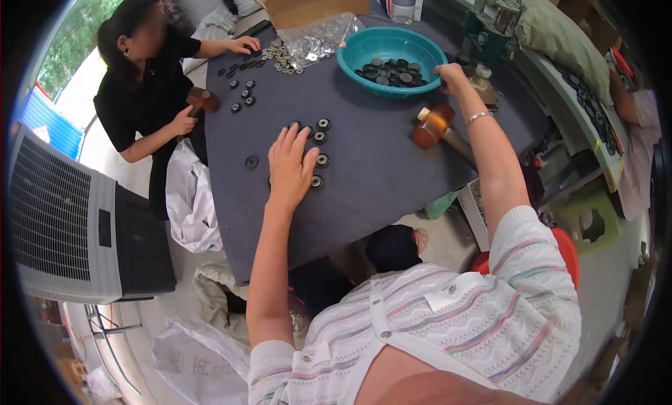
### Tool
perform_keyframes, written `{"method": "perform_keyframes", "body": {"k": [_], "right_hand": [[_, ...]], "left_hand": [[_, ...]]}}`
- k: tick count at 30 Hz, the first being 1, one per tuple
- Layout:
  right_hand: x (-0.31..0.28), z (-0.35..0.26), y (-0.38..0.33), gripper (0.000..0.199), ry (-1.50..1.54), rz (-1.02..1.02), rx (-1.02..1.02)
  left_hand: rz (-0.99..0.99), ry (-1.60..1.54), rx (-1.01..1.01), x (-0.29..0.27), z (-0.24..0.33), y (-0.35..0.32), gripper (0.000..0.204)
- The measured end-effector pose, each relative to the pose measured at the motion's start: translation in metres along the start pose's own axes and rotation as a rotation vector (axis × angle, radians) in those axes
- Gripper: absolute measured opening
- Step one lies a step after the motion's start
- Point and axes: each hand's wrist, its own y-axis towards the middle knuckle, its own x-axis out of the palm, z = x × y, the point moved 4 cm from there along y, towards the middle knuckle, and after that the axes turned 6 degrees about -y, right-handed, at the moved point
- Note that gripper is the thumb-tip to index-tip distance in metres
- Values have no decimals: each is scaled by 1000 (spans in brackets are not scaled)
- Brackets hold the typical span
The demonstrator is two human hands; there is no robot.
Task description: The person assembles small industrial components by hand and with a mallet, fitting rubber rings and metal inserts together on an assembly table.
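Observation:
My left hand (289, 165) lies over the dark table with its fingers stretched out. Its fingertips touch a few black discs and partly hide them. Beside it, black discs with metal centres (322, 160) stand in a short column, and a plain black disc (251, 162) lies to its left. My right hand (453, 81) grips the right rim of a teal plastic basin (420, 41). Loose black discs (399, 73) are heaped in the basin's bottom. Near my right forearm rests a mallet (432, 126) with an amber-brown head, its handle partly hidden by the arm.
A co-worker (150, 76) at the left side holds a brown mallet (202, 100). Metal rings (281, 57), a clear bag of metal parts (318, 46) and a cardboard box (315, 6) are at the back. A green press (490, 34) stands at the right.

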Motion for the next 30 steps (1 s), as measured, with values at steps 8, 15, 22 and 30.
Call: {"method": "perform_keyframes", "body": {"k": [8, 15, 22, 30], "right_hand": [[11, -37, -101, 23, -311, 397, -741], [20, -28, -145, 21, -196, 353, -853], [19, -24, -147, 19, -145, 301, -726], [30, -30, -146, 20, -192, 292, -703]], "left_hand": [[142, -238, 76, -2, 38, 60, 39], [-241, -98, -27, 79, 41, 139, 83], [-455, 30, -237, 132, 36, 145, 96], [-277, 85, -292, 138, 27, 149, 70]]}}
